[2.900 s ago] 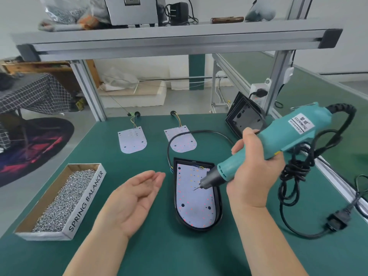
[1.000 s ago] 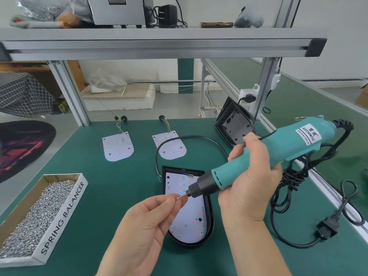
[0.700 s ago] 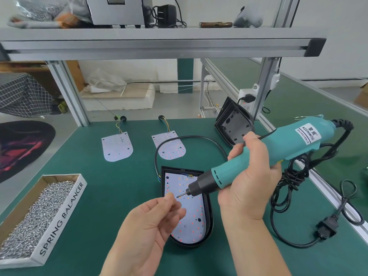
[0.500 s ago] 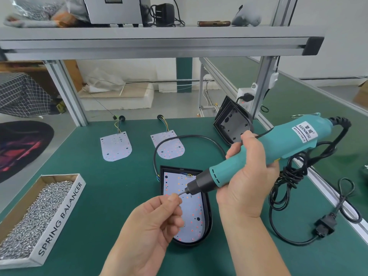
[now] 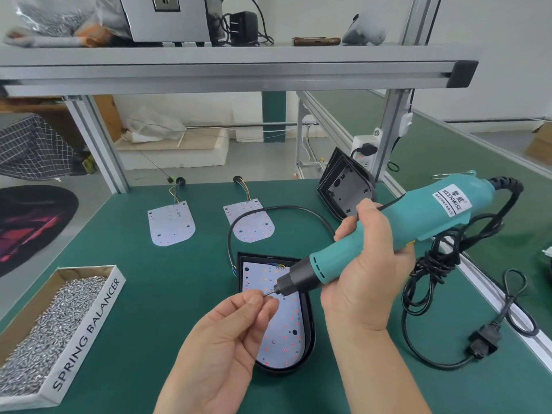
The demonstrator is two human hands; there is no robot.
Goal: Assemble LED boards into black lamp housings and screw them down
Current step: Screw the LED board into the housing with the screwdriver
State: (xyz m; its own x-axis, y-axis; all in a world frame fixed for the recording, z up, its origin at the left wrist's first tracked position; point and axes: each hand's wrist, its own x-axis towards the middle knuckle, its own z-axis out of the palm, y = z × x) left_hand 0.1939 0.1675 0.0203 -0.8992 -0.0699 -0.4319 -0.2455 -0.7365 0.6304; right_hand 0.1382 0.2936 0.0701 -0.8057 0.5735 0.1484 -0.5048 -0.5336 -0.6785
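Here, the left hand [image 5: 227, 339] pinches a screw [image 5: 266, 294] against the screwdriver [image 5: 418, 218] gripped by the right hand [image 5: 369, 273]; seat it squarely.

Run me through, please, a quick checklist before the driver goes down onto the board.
1. Screw on the bit: the left hand pinches a screw at the tip of the screwdriver. Whether it is seated: cannot tell.
2. Grip on the tool: the right hand wraps its barrel: ok.
3. LED board lies inside the rim of the black housing: ok.
4. Driver upright over a hole: it is tilted and held above the board: not ok.
5. Housing steadied: neither hand touches it: not ok.
6. Supply: the box of screws is well filled: ok.
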